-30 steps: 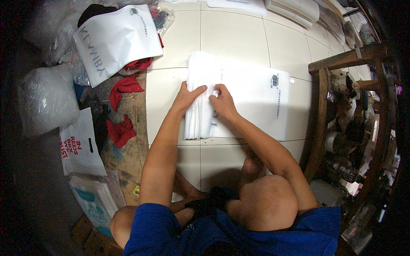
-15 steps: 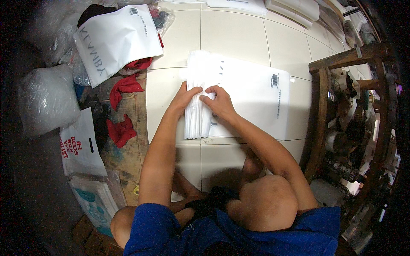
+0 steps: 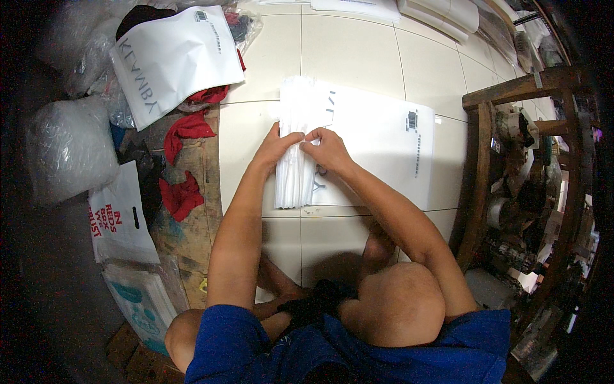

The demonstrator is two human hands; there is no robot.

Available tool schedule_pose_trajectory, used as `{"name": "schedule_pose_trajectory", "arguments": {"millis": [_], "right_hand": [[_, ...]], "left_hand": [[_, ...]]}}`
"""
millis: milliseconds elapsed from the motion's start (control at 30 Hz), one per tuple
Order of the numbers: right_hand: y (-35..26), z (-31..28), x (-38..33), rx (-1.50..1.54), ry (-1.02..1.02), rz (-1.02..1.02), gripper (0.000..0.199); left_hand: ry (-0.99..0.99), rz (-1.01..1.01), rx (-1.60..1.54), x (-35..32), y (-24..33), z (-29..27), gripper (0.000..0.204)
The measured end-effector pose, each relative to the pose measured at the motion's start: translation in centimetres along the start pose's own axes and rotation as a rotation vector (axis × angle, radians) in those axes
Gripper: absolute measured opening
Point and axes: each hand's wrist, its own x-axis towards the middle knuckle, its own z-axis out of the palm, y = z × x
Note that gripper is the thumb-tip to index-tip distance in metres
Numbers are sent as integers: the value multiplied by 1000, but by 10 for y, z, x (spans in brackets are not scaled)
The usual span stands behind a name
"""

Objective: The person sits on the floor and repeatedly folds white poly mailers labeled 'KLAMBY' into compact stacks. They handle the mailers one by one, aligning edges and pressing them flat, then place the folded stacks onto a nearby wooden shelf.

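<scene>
A stack of white plastic bags, printed with dark lettering and a barcode, lies flat on the tiled floor before me. Its left side is a thick band of gathered, overlapping layers. My left hand is closed round the outer edge of that band, thumb on top and fingers out of sight beneath or behind it. From the right, my right hand pinches at the bag layers with thumb and forefinger, the tips almost meeting the left thumb. Its other fingers are curled and partly hidden.
To the left, a wooden board carries red cloth scraps. Around it are a clear plastic bundle, another white printed bag and stacked printed bags. A wooden rack stands on the right; white rolls lie at the back.
My right hand has shifted slightly and its thumb and forefinger have drawn closer together at the layers. My left hand stays almost where it was on the stack's edge.
</scene>
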Motion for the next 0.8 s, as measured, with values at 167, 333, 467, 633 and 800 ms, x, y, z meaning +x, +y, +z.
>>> {"name": "schedule_pose_trajectory", "arguments": {"millis": [167, 333, 467, 633, 800], "right_hand": [[-1, -2, 4, -2, -6, -1, 33], [-8, -3, 2, 13, -24, 38, 28], [-2, -1, -6, 33, 92, 71, 23], [4, 2, -17, 184, 214, 31, 22], [8, 0, -12, 151, 108, -31, 27]], "left_hand": [[22, -7, 49, 6, -5, -2, 78], [15, 17, 26, 8, -9, -5, 76], [19, 6, -8, 4, -5, -1, 74], [-40, -4, -66, -6, 8, 3, 77], [-34, 3, -32, -7, 6, 2, 73]]}}
